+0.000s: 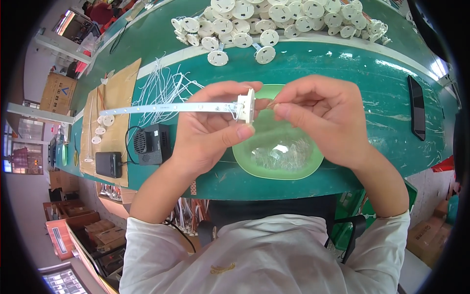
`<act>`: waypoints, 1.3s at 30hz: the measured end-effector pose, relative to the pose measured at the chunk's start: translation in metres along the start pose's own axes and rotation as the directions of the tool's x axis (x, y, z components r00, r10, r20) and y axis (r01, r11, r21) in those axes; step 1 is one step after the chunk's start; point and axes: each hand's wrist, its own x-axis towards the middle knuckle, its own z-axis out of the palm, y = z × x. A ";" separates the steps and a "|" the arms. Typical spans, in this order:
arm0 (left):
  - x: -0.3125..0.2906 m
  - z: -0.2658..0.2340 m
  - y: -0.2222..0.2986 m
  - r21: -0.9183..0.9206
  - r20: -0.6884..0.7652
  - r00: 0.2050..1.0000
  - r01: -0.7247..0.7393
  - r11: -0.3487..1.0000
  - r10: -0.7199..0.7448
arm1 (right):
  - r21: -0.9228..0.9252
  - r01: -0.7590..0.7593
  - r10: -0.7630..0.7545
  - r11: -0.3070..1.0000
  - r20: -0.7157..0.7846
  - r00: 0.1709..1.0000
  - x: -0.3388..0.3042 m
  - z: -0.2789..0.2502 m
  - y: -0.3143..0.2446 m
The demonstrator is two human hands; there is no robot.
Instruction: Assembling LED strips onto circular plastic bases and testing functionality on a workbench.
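Note:
My left hand (198, 134) grips a white round lamp base (248, 107) by its rim, the disc held on edge between thumb and fingers. From this base a narrow LED strip (171, 108) sticks out to the left, over the wrist side of the hand. Close by the disc's right face, my right hand (330, 115) is closed in a pinch; the thin small thing at its fingertips is too tiny to name. Under both hands stands a light green plastic bowl (264, 175), with a heap of thin clear pieces (284, 156) in it.
Many white round lamp bases (281, 13) are piled at the back. White wires (159, 93) lie to the left, beside a cardboard sheet (120, 93). A small black fan-like device (152, 143) and a black box (108, 164) sit nearer. A black phone (416, 108) lies far right.

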 end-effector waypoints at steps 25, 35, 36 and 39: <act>-0.009 -0.002 -0.001 -0.073 0.079 0.994 -0.065 0.995 0.071 | -0.425 0.621 -0.611 0.659 0.181 0.771 -0.001 0.011 0.005; -0.011 0.007 -0.019 0.008 0.049 0.966 -0.253 0.967 0.253 | -0.620 0.618 -0.765 0.483 0.045 0.643 -0.007 0.026 0.015; -0.010 0.008 -0.021 -0.029 0.036 0.969 -0.243 0.970 0.244 | -0.612 0.596 -0.733 0.520 0.038 0.679 -0.008 0.024 0.015; -0.010 0.009 -0.022 -0.087 0.023 0.975 -0.216 0.972 0.219 | -0.594 0.586 -0.715 0.551 0.026 0.698 -0.009 0.027 0.014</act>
